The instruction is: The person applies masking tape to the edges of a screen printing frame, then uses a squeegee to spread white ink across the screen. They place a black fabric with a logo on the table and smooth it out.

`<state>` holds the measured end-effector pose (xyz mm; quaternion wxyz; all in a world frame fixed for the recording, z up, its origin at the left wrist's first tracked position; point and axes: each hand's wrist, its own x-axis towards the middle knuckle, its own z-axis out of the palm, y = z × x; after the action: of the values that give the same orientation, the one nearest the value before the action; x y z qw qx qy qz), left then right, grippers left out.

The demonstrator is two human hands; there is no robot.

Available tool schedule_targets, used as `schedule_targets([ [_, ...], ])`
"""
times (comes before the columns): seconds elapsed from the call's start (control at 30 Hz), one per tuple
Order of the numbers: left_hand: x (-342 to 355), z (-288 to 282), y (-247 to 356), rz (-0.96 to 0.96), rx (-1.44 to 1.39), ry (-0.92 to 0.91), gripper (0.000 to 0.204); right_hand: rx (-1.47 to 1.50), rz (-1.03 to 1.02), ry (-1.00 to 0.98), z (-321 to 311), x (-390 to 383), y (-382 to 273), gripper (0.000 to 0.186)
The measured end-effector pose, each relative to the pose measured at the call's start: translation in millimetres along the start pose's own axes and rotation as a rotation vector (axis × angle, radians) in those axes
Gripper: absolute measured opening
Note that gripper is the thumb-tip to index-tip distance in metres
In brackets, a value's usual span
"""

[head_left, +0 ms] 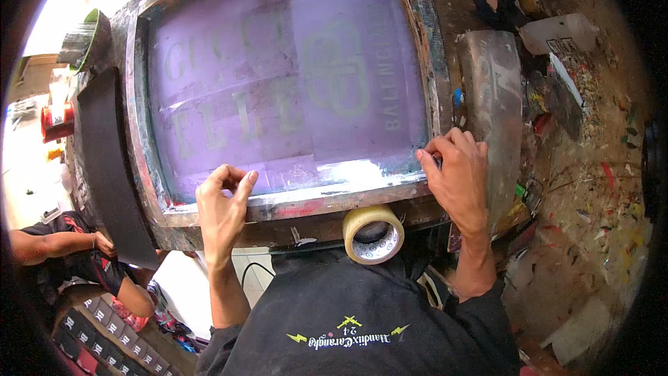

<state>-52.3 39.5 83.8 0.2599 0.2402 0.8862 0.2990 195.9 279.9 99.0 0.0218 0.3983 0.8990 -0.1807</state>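
Note:
A wooden-framed printing screen lies in front of me, its purple mesh marked with faint letter and emblem stencils. My left hand is at the near left of the frame, thumb and fingers drawn together in a pinch. At the near right corner, my right hand has its fingers curled, with a small dark patch showing beneath them. Whatever either hand pinches is too small or hidden to make out. Between my forearms, a roll of yellowish packing tape rests on its side against the frame's near edge.
To the right lie a grey translucent sheet, a plastic bottle and a paint-spattered surface. A long black board stands along the left side. Beyond it, another person's arm shows at lower left, above patterned dark boxes.

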Motion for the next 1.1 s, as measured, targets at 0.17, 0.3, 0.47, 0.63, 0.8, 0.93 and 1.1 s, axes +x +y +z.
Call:
schedule_targets([
  [0.17,5.8,10.4,-1.6,0.014,0.229,-0.123,0.022,-0.281,-0.083,-0.021,9.6,4.4,-2.6,0.015],
  [0.3,21.8,1.7,0.5,0.168,0.452,-0.257,0.027,-0.388,-0.142,-0.02,4.9,11.7,-6.3,0.02],
  [0.47,26.0,-4.9,16.6,0.582,0.53,-0.29,0.029,-0.436,-0.406,-0.14,7.7,23.2,-9.4,0.031],
  [0.63,16.3,23.4,31.7,0.648,0.381,-0.592,0.039,0.063,-0.511,-0.241,30.6,0.5,-9.4,0.057],
  [0.8,-13.3,22.5,27.1,0.822,0.372,-0.287,0.044,0.107,-0.513,-0.213,24.7,-22.1,-4.2,0.074],
  [0.93,-61.1,32.4,13.5,0.84,-0.019,-0.381,0.059,0.06,-0.774,0.075,13.2,-72.8,-16.1,0.072],
  [1.1,-83.8,72.7,-11.8,0.638,-0.102,-0.609,0.086,-0.054,-0.935,-0.122,52.6,-106.7,-9.9,0.041],
])
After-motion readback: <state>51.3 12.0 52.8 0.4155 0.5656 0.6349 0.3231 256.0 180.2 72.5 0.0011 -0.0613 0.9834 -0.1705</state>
